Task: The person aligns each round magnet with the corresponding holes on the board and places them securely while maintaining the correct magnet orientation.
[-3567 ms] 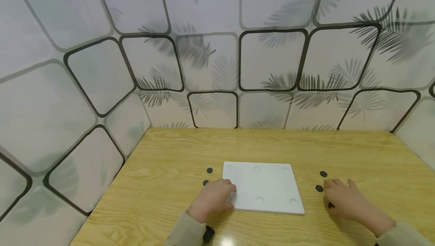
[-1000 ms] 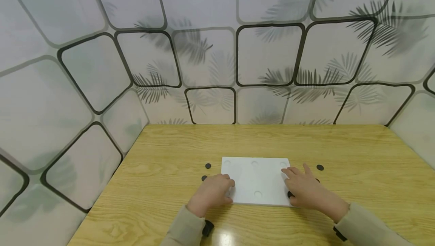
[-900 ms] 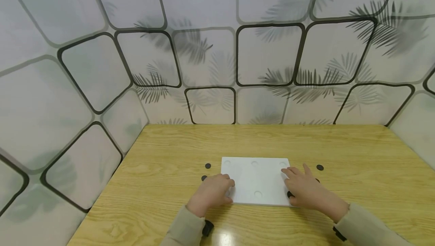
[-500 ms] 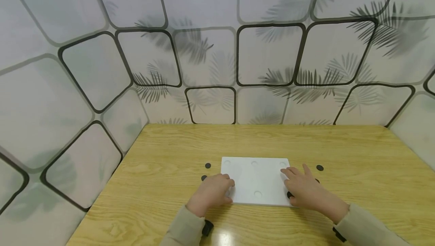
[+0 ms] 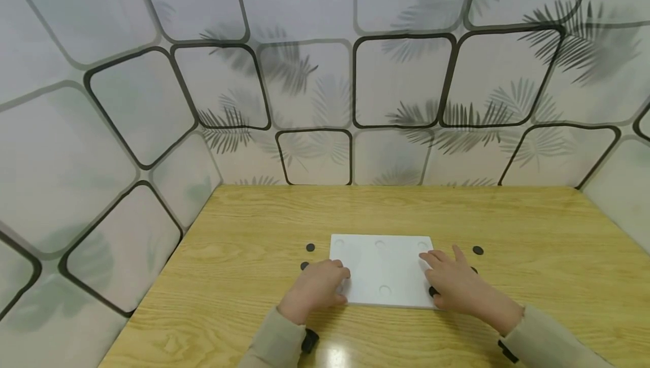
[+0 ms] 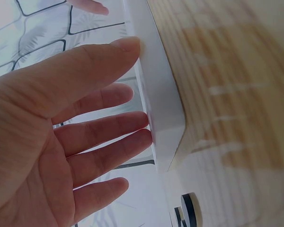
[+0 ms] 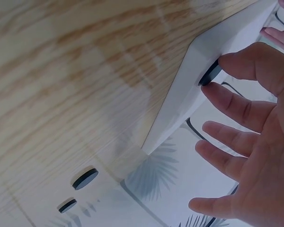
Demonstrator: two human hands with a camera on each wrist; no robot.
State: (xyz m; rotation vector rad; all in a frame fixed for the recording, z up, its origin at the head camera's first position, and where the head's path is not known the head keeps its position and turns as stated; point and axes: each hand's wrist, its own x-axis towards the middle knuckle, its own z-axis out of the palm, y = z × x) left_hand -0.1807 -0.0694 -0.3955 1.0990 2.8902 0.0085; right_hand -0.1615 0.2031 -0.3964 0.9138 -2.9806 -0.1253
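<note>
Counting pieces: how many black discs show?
5: two discs left of the white board, two discs right of it, one in the right hand; more may be hidden.

The right hand (image 7: 255,146) pinches a disc (image 7: 211,73) at the board (image 7: 174,106) near one corner, while two other discs (image 7: 85,179) lie near each other on the table (image 7: 80,71).

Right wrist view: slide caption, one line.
Right hand pinches a black disc at the corner of a white board; two more discs lie on the wooden table.
</note>
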